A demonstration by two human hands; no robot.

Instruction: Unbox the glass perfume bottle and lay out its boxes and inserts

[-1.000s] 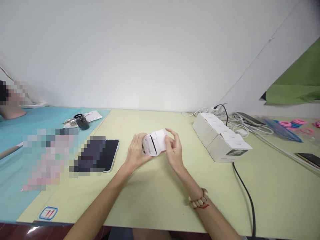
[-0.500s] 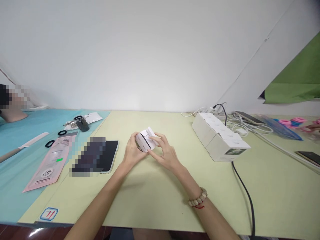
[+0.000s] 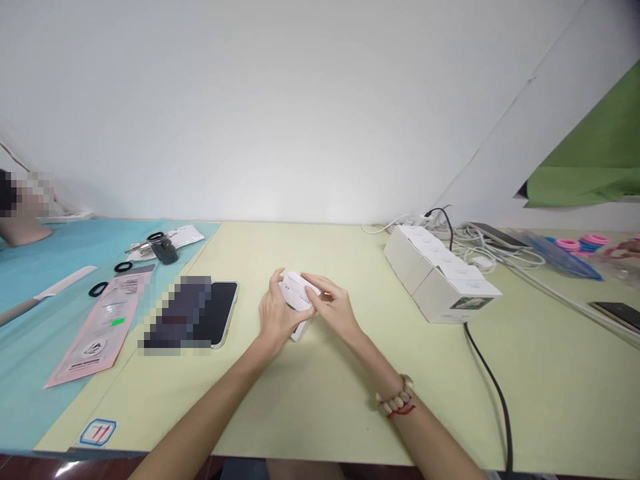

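Holding a small white carton (image 3: 296, 297) between both hands, we press it down onto the pale green table (image 3: 320, 400). Far left of the hands, on a blue cloth (image 3: 30, 320), lie a pink packet (image 3: 97, 330), two black rings (image 3: 99, 289) and a dark jar (image 3: 164, 248); a phone (image 3: 220, 311) rests just left of our left hand (image 3: 275, 313), which wraps the carton's near side. Our right hand (image 3: 336, 310) pins its top, fingers closed over the flap, which appears folded shut, though we cannot tell whether it is tucked in. Right of the hands, a row of matching white boxes (image 3: 440, 280) looks finished, near a black cable (image 3: 493, 393) and white cords (image 3: 480, 243). Bare tabletop lies between the carton and that row; the table's front edge runs close beneath our forearms.
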